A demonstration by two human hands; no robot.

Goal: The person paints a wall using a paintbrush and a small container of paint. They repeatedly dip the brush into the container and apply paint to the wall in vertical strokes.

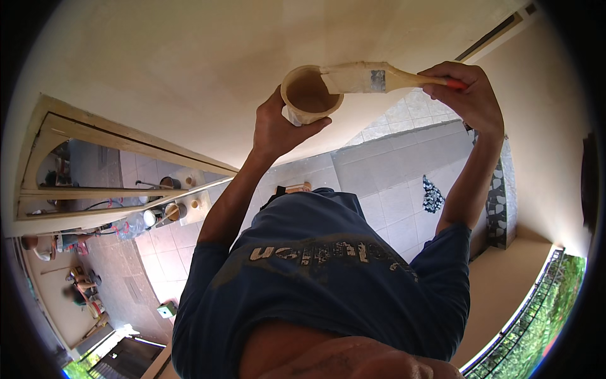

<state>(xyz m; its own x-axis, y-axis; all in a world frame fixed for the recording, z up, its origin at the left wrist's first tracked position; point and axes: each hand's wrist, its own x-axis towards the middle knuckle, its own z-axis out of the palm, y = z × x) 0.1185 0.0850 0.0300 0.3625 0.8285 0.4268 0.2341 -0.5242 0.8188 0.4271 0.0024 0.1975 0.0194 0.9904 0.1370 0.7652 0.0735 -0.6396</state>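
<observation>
My left hand (279,125) grips a small plastic cup (312,113) by its side, thumb on the near side below the rim. The cup's inside is coated beige, and the liquid level is hard to tell. My right hand (466,92) holds a wide flat paintbrush (402,79) by its wooden handle, near the red tip. The brush lies nearly level, with its paint-coated bristles (338,78) over the cup's right rim. Ahead of both hands stands a cream wall (199,61), patchy in tone.
A framed glass panel (94,156) is at left. Below it stand a paint bucket (176,212), a small cup (195,204) and clear plastic bottles (130,226). Two people (45,248) are farther left. A patterned cloth (432,195) lies on the tiled floor (393,208).
</observation>
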